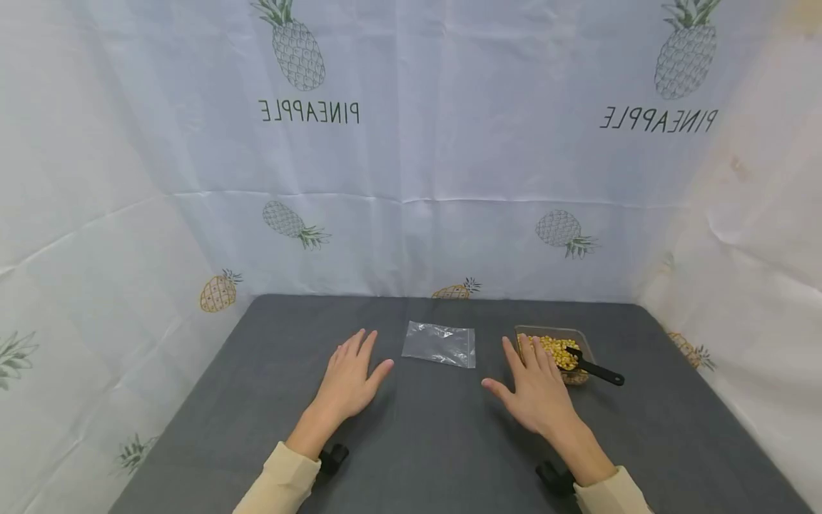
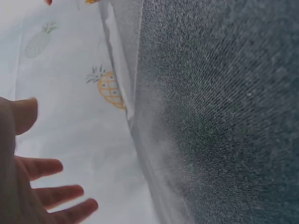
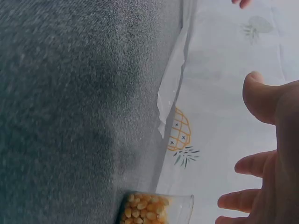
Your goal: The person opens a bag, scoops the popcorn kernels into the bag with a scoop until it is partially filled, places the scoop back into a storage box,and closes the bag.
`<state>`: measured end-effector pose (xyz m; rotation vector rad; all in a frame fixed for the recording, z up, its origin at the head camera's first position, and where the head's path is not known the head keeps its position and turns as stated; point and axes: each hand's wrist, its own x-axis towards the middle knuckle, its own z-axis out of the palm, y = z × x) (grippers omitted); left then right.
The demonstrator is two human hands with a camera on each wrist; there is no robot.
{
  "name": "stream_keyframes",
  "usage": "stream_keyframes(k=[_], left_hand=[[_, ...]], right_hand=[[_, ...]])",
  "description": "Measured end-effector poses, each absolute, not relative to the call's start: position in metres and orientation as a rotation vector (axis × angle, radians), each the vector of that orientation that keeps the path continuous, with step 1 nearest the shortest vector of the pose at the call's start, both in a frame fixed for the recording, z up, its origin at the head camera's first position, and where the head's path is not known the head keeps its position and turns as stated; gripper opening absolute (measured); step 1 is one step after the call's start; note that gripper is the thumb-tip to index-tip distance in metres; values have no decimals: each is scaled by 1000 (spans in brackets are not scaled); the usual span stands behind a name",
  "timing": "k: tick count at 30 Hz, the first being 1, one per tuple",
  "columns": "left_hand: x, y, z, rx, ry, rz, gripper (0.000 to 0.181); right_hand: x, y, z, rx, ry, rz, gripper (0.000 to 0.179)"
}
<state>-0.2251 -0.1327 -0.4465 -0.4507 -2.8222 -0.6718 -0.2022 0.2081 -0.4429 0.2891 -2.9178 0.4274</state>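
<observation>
Both hands hover over the grey table with fingers spread. My left hand (image 1: 349,378) is left of a clear plastic zip bag (image 1: 439,344) that lies flat; nothing is in its grasp, and its fingers (image 2: 60,193) look straight in the left wrist view. In the head view my right hand (image 1: 538,389) overlaps the near-left part of a clear container (image 1: 565,333) filled with yellow corn kernels (image 1: 557,350). A black scoop (image 1: 601,371) rests in the kernels, its handle jutting over the rim to the right. The right fingers (image 3: 240,200) are straight and hold nothing.
The grey tabletop (image 1: 437,442) is bounded at the back and sides by white curtains (image 1: 443,157) printed with pineapples. Black camera straps sit on both wrists, below the light sleeves' cuffs (image 1: 292,467).
</observation>
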Motion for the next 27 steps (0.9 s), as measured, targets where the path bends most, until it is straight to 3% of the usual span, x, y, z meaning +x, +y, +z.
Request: stream_keyframes(k=[27], left_hand=[[-259,-101,-445,-412,-2774,-934,58]], right_hand=[[-241,176,-434,308,-2844,734,73]])
